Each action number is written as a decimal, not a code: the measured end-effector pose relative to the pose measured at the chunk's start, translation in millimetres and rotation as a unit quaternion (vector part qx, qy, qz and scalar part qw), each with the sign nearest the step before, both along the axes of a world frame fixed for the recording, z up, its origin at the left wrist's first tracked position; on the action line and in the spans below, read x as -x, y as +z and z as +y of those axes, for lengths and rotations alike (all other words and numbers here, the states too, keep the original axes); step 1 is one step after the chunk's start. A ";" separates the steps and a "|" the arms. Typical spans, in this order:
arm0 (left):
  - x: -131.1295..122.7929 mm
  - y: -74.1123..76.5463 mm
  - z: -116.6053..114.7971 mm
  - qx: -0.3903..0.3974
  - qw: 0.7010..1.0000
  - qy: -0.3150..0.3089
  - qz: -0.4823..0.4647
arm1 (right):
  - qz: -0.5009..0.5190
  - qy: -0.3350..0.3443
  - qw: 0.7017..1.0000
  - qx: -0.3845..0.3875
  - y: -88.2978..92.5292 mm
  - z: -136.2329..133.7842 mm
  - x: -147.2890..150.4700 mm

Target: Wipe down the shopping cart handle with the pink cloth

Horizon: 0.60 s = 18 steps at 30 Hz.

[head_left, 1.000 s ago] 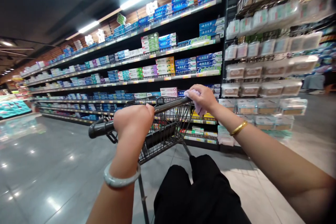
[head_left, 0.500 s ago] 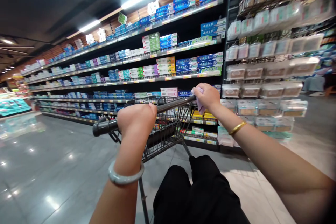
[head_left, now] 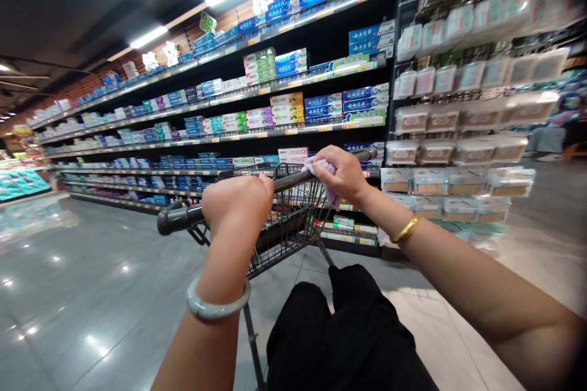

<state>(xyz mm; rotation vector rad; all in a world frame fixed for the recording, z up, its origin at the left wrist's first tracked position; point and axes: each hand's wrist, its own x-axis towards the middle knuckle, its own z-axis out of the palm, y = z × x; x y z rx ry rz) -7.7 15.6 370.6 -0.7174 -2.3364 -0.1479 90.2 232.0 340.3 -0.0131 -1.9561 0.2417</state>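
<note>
A dark shopping cart (head_left: 293, 244) stands in front of me, its grey handlebar (head_left: 293, 180) slanting up to the right. My left hand (head_left: 238, 201) is wrapped round the bar near its left end; a pale bangle circles that wrist. Farther right, my right hand (head_left: 342, 174) is closed on a light purple cloth (head_left: 334, 195) pressed against the bar. Part of the cloth hangs below the fingers. A gold bracelet sits on the right wrist. The bar's right end shows beyond this hand.
Long shelves (head_left: 202, 140) of boxed toothpaste run along the left and middle. At the right, packaged goods hang on a rack (head_left: 431, 116). Shiny grey floor tiles (head_left: 92, 293) lie to the left. My black trousers (head_left: 339, 330) show below the cart.
My right hand has slid left along the handlebar with the cloth, uncovering the bar's right end. My left hand stays gripping the bar. The view has shifted slightly.
</note>
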 end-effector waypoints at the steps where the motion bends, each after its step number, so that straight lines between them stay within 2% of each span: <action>1: 0.2 -0.3 0.4 -0.001 1.000 -0.003 0.005 | 0.010 -0.001 1.000 0.016 0.2 -0.6 2.2; 3: 1.0 -1.3 1.3 -0.002 1.000 -0.006 0.006 | 0.029 -0.043 0.997 0.060 1.3 -2.0 6.5; 5: 2.1 -2.8 2.0 -0.004 1.000 -0.007 0.006 | 0.031 -0.067 0.996 0.059 2.1 -8.0 9.8; 8: 3.1 -5.2 1.9 -0.013 0.999 -0.010 0.029 | 0.006 -0.001 0.999 -0.034 2.6 -22.4 12.2; 10: 3.0 -5.9 1.4 -0.016 0.999 -0.009 0.037 | -0.001 0.025 0.998 -0.050 4.0 -29.3 13.0; 14: 2.2 -6.5 0.5 -0.014 0.999 -0.017 0.035 | 0.009 -0.065 0.997 0.033 7.2 -39.6 16.9; 16: 3.0 -7.4 0.0 -0.017 0.999 -0.022 0.044 | 0.004 -0.039 0.999 0.007 6.2 -47.0 19.9; 18: 4.6 -8.7 -0.4 -0.020 0.998 -0.025 0.053 | 0.006 0.027 0.999 -0.038 3.9 -52.2 22.1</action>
